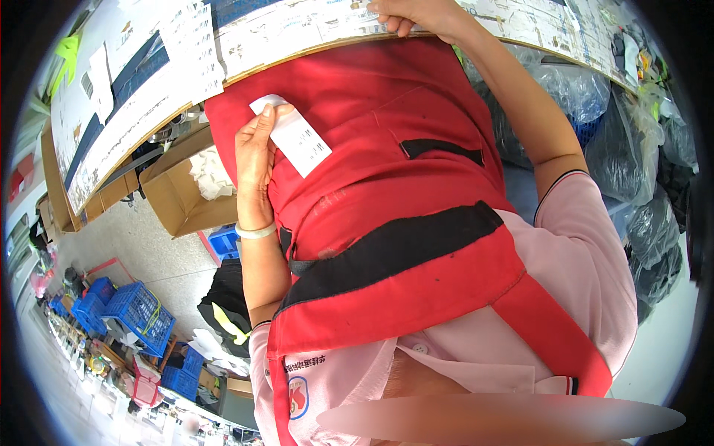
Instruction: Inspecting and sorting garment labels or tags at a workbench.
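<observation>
My left hand (256, 145) is closed, thumb and fingers pinching a white paper label strip (303, 146) with small dark print. The strip hangs over the lap of my red apron (357, 97), its upper end curled over my fingers. My right hand (416, 15) is at the front edge of the worktable (297, 30), partly cut off by the top of the view. Its fingers are curled in, and whatever they may hold is hidden.
Sheets of printed labels (178, 52) lie on the table at left. Below stands an open cardboard box (175, 197) with white scraps. Blue plastic crates (141, 316) are on the floor at left. Clear and dark plastic bags (621, 149) are piled at right.
</observation>
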The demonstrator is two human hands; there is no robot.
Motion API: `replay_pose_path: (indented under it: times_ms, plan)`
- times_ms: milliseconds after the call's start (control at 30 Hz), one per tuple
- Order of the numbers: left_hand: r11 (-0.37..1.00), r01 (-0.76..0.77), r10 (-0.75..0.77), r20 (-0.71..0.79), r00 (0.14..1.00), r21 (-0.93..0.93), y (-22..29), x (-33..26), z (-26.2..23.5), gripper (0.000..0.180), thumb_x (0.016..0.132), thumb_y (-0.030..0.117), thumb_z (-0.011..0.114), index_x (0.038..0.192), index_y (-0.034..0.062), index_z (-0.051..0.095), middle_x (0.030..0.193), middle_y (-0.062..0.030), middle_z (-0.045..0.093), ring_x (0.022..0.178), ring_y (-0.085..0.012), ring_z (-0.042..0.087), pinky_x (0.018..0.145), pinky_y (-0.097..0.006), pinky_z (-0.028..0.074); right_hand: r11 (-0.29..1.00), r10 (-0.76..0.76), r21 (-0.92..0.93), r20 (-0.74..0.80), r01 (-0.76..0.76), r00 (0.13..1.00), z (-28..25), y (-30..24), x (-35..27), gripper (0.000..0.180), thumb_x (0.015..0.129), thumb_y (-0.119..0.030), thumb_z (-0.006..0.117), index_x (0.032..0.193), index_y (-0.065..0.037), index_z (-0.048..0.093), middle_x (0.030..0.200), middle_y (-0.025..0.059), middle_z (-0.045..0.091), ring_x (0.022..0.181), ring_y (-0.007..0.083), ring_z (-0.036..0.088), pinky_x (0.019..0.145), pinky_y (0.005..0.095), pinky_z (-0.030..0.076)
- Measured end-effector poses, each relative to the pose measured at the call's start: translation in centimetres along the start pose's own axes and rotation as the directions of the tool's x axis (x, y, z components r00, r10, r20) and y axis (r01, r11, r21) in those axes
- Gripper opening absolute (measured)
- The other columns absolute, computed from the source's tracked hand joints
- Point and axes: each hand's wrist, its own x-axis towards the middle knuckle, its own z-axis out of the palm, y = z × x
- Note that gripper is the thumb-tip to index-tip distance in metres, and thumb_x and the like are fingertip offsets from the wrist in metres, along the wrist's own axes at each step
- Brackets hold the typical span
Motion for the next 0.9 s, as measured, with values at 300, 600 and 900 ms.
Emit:
replay_pose_path:
  times_ms: [300, 600, 900]
  plan:
    - [1.0, 0.001, -0.001, 0.012, 1.0, -0.004, 0.1, 0.1, -0.2, 0.033, 0.095, 0.025, 0.056, 0.101, -0.0052, 0.067, 0.091, -0.0114, 0.069, 0.077, -0.0152, 0.065, 0.071, -0.026, 0.054, 1.0, 0.006, 0.002, 0.0, -0.006, 1.0, 0.1, -0.1, 0.2, 0.016, 0.087, -0.012, 0.063, 0.09, 0.004, 0.065, 0.067, 0.0094, 0.063, 0.051, 0.014, 0.058, 0.046, 0.0238, 0.048]
    - [1.0, 0.011, -0.011, 0.017, 1.0, -0.009, 0.2, 0.1, -0.2, 0.032, 0.095, 0.024, 0.056, 0.102, -0.0049, 0.067, 0.091, -0.0109, 0.069, 0.077, -0.0149, 0.065, 0.071, -0.026, 0.053, 0.997, -0.029, -0.065, 0.003, 0.03, 1.0, 0.2, 0.0, 0.3, 0.017, 0.087, -0.012, 0.062, 0.088, 0.004, 0.064, 0.066, 0.01, 0.063, 0.052, 0.0146, 0.06, 0.046, 0.0244, 0.049]
    - [1.0, 0.0, 0.0, 0.012, 1.0, -0.011, -0.2, 0.2, -0.4, 0.031, 0.095, 0.024, 0.056, 0.102, -0.0047, 0.067, 0.092, -0.0105, 0.069, 0.078, -0.0144, 0.065, 0.072, -0.025, 0.053, 0.995, -0.091, -0.044, 0.006, 0.091, 0.996, 0.3, 0.2, 0.0, 0.017, 0.089, -0.014, 0.061, 0.088, 0.003, 0.064, 0.066, 0.0088, 0.063, 0.052, 0.0136, 0.059, 0.046, 0.0231, 0.047]
